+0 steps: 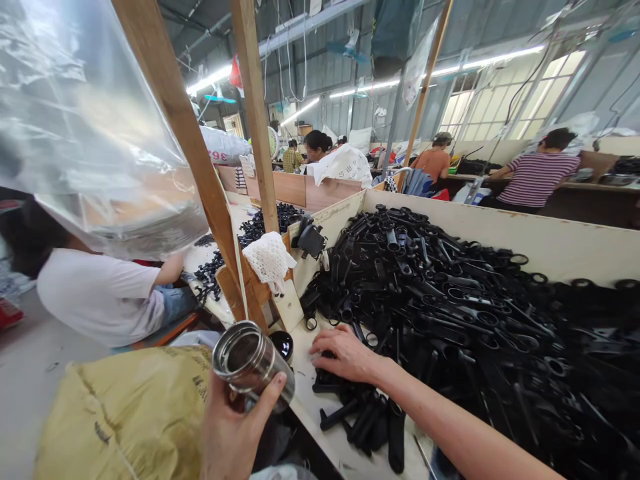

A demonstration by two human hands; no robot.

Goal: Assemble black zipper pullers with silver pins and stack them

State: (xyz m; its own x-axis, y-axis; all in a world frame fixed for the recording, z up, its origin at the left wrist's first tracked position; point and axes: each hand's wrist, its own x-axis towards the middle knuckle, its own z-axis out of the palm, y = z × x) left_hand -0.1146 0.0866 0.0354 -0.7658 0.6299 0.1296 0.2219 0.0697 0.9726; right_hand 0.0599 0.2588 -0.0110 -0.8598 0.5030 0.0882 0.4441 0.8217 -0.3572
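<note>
My left hand [245,407] is closed around a drinking bottle [260,370] with clear walls and a metal rim. The bottle is tilted, its uncapped mouth facing up toward me. Just behind it, a round black shiny cup or lid [283,344] rests on the table edge. My right hand [345,353] is low over the worktop, palm down, its fingers bent and a little apart. Dark plastic shows between thumb and fingers, but I see no firm grip on it. Several black plastic handle-like parts [365,420] lie below that hand.
A large heap of black plastic parts [450,300] fills the right side, inside a low board wall [500,233]. Wooden posts [255,113] rise ahead, with a white mesh cloth [270,260]. A yellow sack [125,413] stands at left, near a seated person [100,287].
</note>
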